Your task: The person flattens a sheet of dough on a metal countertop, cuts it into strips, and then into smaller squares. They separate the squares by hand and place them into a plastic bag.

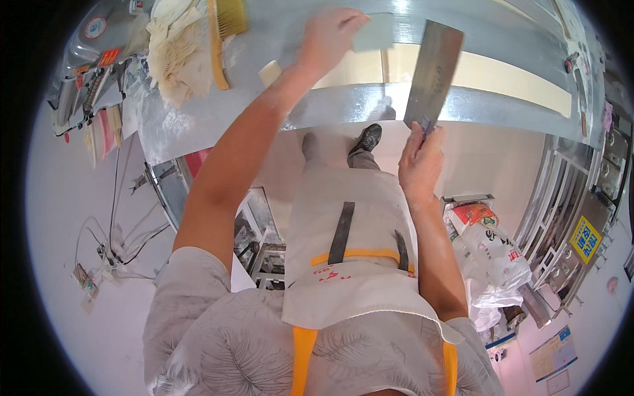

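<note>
My right hand point(421, 162) grips the handle of a cleaver point(434, 69). Its broad blade points up and away over the table's near edge. At the far side my left hand point(332, 39), slightly blurred, is closed on the edge of a flat, pale green, see-through scraper point(374, 33). Under and beside these tools a long, smooth strip of pale dough point(505, 82) lies across the metal table point(178, 129), with a cut line left of the blade. A small dough end piece point(270, 72) sits apart by my left wrist.
A wooden-handled brush point(218, 49) and a crumpled cream cloth point(175, 56) lie at the back left, beside a grey machine point(99, 33). Below the table on the right are white plastic bags point(492, 264) and a metal rack point(555, 198). Flour dusts the table's left corner.
</note>
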Demonstrator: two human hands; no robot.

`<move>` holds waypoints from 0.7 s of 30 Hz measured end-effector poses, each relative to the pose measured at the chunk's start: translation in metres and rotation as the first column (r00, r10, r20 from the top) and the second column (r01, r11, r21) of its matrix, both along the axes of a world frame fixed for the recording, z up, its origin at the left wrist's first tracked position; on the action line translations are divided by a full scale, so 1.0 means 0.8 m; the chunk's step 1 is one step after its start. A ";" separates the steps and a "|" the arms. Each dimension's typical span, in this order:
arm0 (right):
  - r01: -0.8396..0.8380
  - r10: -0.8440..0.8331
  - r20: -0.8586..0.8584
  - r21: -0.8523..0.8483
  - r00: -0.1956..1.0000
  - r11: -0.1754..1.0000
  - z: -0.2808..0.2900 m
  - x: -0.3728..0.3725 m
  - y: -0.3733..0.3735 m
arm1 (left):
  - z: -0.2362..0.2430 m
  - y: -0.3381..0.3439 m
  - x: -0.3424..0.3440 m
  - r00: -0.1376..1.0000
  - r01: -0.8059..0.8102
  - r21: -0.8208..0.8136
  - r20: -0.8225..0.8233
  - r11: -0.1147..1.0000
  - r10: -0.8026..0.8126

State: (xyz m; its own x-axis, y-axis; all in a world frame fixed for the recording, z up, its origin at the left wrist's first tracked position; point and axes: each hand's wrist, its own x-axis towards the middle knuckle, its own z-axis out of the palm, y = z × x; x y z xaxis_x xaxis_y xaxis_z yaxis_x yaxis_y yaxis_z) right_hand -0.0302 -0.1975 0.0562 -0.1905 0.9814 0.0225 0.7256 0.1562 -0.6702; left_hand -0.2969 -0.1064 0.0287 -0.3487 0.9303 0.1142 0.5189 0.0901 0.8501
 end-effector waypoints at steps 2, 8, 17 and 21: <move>0.085 -0.093 -0.040 -0.177 0.995 0.981 0.012 0.014 0.001 | -0.021 0.013 0.023 0.971 0.112 -0.144 0.228 0.983 -0.078; 0.075 -0.083 -0.047 -0.160 0.995 0.984 -0.004 0.056 0.008 | -0.062 0.015 0.067 0.956 0.124 -0.028 -0.266 0.992 -0.127; 0.026 -0.033 -0.030 -0.210 0.999 0.977 -0.012 0.056 0.012 | -0.073 -0.018 0.062 0.887 0.339 0.012 -0.337 0.941 -0.316; 0.058 -0.068 -0.021 -0.326 0.997 0.944 0.000 0.048 0.019 | -0.069 -0.022 0.069 0.893 0.320 0.004 -0.337 0.947 -0.300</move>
